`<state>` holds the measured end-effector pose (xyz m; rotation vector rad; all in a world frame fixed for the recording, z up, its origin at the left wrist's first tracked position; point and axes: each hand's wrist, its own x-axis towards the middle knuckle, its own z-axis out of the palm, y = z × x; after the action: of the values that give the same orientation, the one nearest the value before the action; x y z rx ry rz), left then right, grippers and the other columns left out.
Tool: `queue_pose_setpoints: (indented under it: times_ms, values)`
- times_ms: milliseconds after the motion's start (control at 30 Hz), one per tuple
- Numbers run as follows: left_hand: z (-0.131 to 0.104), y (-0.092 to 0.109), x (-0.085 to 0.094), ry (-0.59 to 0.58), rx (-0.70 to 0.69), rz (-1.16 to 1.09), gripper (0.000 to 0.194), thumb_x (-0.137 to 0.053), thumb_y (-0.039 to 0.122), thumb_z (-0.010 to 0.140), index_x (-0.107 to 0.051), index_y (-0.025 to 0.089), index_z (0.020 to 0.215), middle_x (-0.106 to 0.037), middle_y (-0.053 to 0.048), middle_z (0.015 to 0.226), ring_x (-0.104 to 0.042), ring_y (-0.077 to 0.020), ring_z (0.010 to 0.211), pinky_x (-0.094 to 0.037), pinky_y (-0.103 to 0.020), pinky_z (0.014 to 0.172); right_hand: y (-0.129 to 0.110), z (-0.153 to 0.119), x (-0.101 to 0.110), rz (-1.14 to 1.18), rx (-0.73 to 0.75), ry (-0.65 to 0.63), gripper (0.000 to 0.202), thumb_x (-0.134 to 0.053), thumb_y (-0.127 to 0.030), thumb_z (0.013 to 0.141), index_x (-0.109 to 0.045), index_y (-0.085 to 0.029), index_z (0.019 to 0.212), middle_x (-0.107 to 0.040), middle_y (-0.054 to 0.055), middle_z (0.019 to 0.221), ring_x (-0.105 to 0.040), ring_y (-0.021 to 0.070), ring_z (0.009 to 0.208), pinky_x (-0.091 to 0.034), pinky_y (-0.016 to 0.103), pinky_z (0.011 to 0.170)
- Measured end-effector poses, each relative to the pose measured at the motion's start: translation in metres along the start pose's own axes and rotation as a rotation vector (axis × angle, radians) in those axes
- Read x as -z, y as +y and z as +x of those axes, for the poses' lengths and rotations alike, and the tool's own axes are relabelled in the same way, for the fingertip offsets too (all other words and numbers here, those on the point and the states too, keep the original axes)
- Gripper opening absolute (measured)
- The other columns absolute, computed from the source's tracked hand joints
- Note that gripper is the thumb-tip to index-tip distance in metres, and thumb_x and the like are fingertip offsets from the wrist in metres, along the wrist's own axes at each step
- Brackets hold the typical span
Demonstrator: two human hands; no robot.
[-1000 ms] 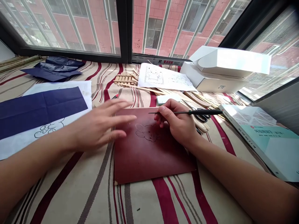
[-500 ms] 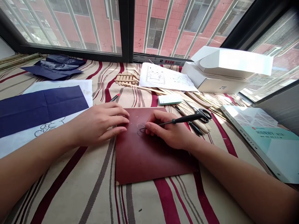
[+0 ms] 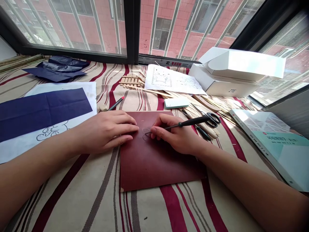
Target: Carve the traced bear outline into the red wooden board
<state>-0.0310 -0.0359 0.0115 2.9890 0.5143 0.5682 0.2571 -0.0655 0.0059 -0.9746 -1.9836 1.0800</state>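
A dark red board (image 3: 156,164) lies flat on the striped cloth, with a few thin pale curved lines scratched near its upper middle. My right hand (image 3: 175,133) pinches the thin metal shaft of a screwdriver (image 3: 193,121). Its black handle with a green collar points up to the right, and its tip touches the board by the scratched lines. Fingers stretched out, my left hand (image 3: 113,131) rests flat over the board's left edge and holds nothing. Just beyond it lies a pen with a red end (image 3: 117,103).
Dark blue cloth (image 3: 45,109) covers a drawing at left. Behind the board are a wooden stick piece (image 3: 130,81), a printed sheet (image 3: 166,78), a pale green block (image 3: 176,103) and scissors (image 3: 212,119). A white box (image 3: 231,80) and a book (image 3: 277,141) stand right.
My left hand has slid slightly right, farther onto the board, showing more of the pen. The view has shifted a little; the right hand keeps its grip on the screwdriver.
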Motion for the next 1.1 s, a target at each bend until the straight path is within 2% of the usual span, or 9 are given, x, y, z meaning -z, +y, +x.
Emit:
queue_pose_setpoints:
  times_ms: [167,333,500,633,767,800,867,967,1100]
  values:
    - [0.005,0.009,-0.004,-0.027,0.022,-0.027,0.036,-0.047,0.035,0.116,-0.073,0.022,0.135,-0.077,-0.011,0.132,-0.070,-0.0258,0.118,-0.055,-0.038,0.105,0.000,-0.001,0.000,-0.038,0.043,0.066,0.024,-0.071,-0.033,0.103,-0.066,-0.021,0.083,-0.074,0.001,0.076,-0.062,0.0132,0.065,-0.048,0.028,0.060]
    - [0.007,0.008,-0.005,-0.093,-0.017,0.041,0.043,-0.044,0.042,0.116,-0.071,0.027,0.146,-0.073,-0.013,0.135,-0.068,-0.0300,0.121,-0.054,-0.044,0.107,0.003,0.000,0.001,0.099,-0.052,0.173,0.026,-0.066,-0.035,0.102,-0.057,-0.024,0.080,-0.072,0.001,0.072,-0.058,0.0130,0.057,-0.047,0.028,0.053]
    - [0.003,-0.001,0.002,-0.006,0.033,0.105,0.040,-0.045,0.039,0.116,-0.083,0.026,0.117,-0.076,-0.010,0.118,-0.069,-0.0262,0.105,-0.056,-0.039,0.098,0.001,0.001,0.000,0.023,-0.014,0.146,0.028,-0.064,-0.029,0.102,-0.056,-0.023,0.076,-0.071,0.001,0.071,-0.060,0.0127,0.059,-0.048,0.029,0.059]
    - [0.006,0.006,0.003,-0.064,-0.021,0.051,0.041,-0.045,0.043,0.116,-0.073,0.027,0.143,-0.073,-0.012,0.131,-0.067,-0.0282,0.119,-0.054,-0.040,0.105,0.001,-0.001,0.000,-0.057,0.015,0.162,0.026,-0.063,-0.028,0.102,-0.057,-0.023,0.076,-0.070,0.000,0.070,-0.062,0.0146,0.066,-0.048,0.030,0.065]
    - [0.001,-0.004,0.009,0.002,0.022,0.165,0.047,-0.043,0.041,0.116,-0.081,0.022,0.097,-0.075,-0.011,0.120,-0.067,-0.0266,0.105,-0.053,-0.040,0.097,0.000,0.000,0.000,-0.107,0.008,0.147,0.024,-0.065,-0.029,0.102,-0.060,-0.022,0.079,-0.072,0.001,0.075,-0.064,0.0160,0.071,-0.047,0.031,0.068]
    - [-0.001,-0.008,0.010,0.029,0.057,0.153,0.046,-0.043,0.041,0.116,-0.081,0.021,0.097,-0.075,-0.011,0.118,-0.067,-0.0259,0.102,-0.053,-0.039,0.095,0.000,0.001,-0.001,-0.118,0.016,0.132,0.023,-0.066,-0.029,0.102,-0.062,-0.022,0.080,-0.073,0.001,0.077,-0.064,0.0160,0.072,-0.047,0.031,0.068]
    - [-0.004,-0.013,0.009,0.035,0.125,0.107,0.044,-0.044,0.046,0.116,-0.081,0.022,0.111,-0.076,-0.010,0.117,-0.069,-0.0258,0.102,-0.054,-0.039,0.095,-0.002,0.003,-0.002,-0.140,0.037,0.100,0.020,-0.067,-0.028,0.101,-0.065,-0.022,0.082,-0.073,0.001,0.079,-0.063,0.0159,0.073,-0.046,0.030,0.069]
    - [-0.003,-0.012,0.000,-0.050,0.203,0.077,0.054,-0.041,0.055,0.115,-0.074,0.021,0.138,-0.074,-0.014,0.135,-0.068,-0.0314,0.124,-0.053,-0.045,0.110,-0.004,0.006,-0.004,-0.172,0.050,0.081,0.019,-0.067,-0.027,0.100,-0.066,-0.022,0.082,-0.074,0.001,0.081,-0.063,0.0164,0.075,-0.046,0.031,0.071]
    - [0.001,-0.004,-0.012,-0.200,0.333,0.040,0.076,-0.037,0.067,0.112,-0.055,0.013,0.162,-0.053,-0.022,0.168,-0.048,-0.0404,0.156,-0.041,-0.057,0.129,-0.003,0.006,-0.004,-0.211,0.053,0.054,0.021,-0.067,-0.029,0.100,-0.064,-0.023,0.081,-0.075,0.002,0.083,-0.063,0.0177,0.077,-0.047,0.031,0.072]
